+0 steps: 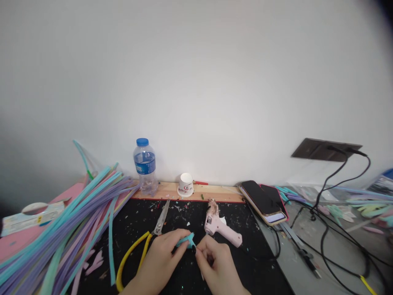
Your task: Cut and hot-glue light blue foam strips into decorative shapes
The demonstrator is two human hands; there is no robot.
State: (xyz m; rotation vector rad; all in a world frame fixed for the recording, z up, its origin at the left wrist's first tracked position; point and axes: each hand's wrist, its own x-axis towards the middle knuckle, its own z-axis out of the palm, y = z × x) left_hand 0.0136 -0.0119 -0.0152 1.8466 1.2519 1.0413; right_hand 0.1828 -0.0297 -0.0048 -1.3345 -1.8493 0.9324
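Near the front of the black work mat, my left hand [164,258] pinches a small light-blue fuzzy piece [186,241], likely of chenille stem, between thumb and fingers. At its right end sits a small black oval piece [193,249]. My right hand [216,262] is closed in a pinch right beside that black piece; what lies between its fingertips is hidden. A thin pale tip shows below the right hand. Yellow-handled scissors [159,224] lie open just left of my left hand. A pale pink glue gun [219,225] rests behind my right hand.
Long pastel chenille stems [89,213] heap at the left. A water bottle [145,166] and paper cup [186,185] stand along the back by the wall. Phones [264,200] lie at the right, near black cables [325,229] running from a wall socket [325,150]. Scraps dot the mat [135,221].
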